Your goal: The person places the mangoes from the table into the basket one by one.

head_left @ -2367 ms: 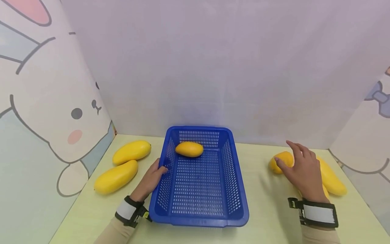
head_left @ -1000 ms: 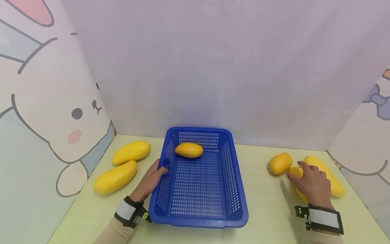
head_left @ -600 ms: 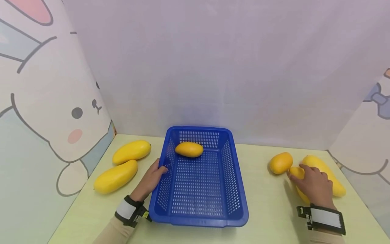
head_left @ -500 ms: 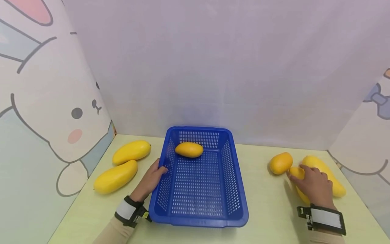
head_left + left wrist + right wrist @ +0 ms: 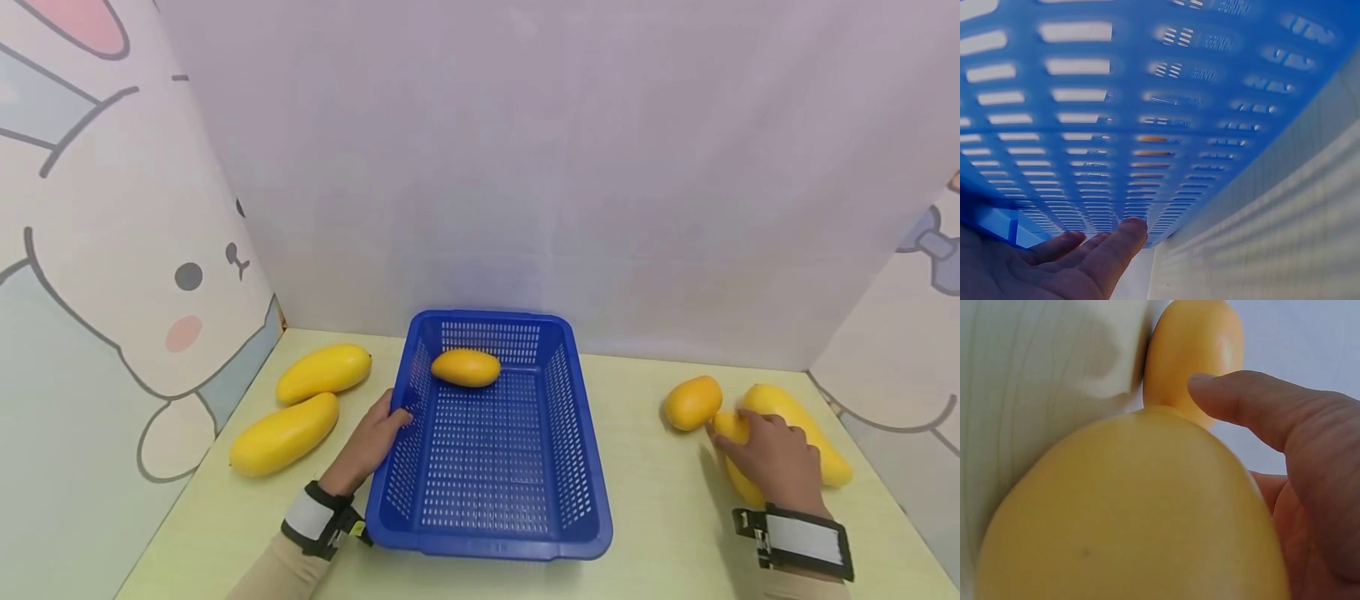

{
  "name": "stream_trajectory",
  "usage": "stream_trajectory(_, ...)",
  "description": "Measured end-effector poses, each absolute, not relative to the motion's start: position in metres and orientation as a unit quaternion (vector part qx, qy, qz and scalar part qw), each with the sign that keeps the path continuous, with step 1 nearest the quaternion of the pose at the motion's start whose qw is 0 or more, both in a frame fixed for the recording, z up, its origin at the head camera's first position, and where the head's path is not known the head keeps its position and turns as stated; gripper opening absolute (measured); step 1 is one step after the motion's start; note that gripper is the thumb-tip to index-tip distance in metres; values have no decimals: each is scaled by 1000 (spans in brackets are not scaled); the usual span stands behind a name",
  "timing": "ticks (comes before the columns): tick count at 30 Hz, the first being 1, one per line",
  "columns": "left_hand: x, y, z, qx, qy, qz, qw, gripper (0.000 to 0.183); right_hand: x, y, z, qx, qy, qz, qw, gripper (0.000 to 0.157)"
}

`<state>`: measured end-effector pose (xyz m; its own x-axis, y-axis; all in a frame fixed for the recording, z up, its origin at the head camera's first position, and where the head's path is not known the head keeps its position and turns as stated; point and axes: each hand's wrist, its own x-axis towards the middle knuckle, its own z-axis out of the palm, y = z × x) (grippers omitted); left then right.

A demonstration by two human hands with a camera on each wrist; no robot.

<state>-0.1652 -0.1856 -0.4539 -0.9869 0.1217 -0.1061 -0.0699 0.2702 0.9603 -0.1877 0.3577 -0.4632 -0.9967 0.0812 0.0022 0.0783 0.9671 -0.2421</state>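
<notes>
A blue perforated plastic basket (image 5: 517, 548) stands mid-table, one orange-yellow mango (image 5: 466, 367) lying at its back left. My left hand (image 5: 372, 446) holds its left side, thumb over the rim; the left wrist view shows those fingers (image 5: 1113, 253) against the outer wall. On the right, my right hand (image 5: 780, 458) grips a yellow mango (image 5: 742, 483), thumb and fingers on either side of its upper end. That mango (image 5: 1129, 512) fills the lower right wrist view. Just beyond lies a smaller orange mango (image 5: 693, 403). Another long yellow mango (image 5: 825, 462) lies right of the hand, partly hidden.
Two yellow mangoes, one farther back (image 5: 324, 374) and one nearer (image 5: 285, 435), lie left of the basket on the pale table (image 5: 645, 517). A pale cloth wall (image 5: 525, 167) rises behind. Side panels with cartoon animals (image 5: 135, 250) border the table.
My right hand has moved down and right from above the mangoes onto the yellow one, and has barely shifted in the last half second. The left hand and basket stay put.
</notes>
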Motion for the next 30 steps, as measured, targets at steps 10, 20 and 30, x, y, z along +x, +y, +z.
stream_trajectory(10, -162, -186, -452, 16, 790, 608, 77, 50, -188, 357, -458, -30, -992, 124, -13, 82)
stream_trajectory(20, -164, -184, -455, 14, 791, 607, 74, 50, -179, 357, -464, -32, -990, 131, -26, 86)
stream_trajectory(30, -164, -185, -456, 11, 793, 605, 68, 50, -181, 355, -461, -40, -986, 143, -72, 96)
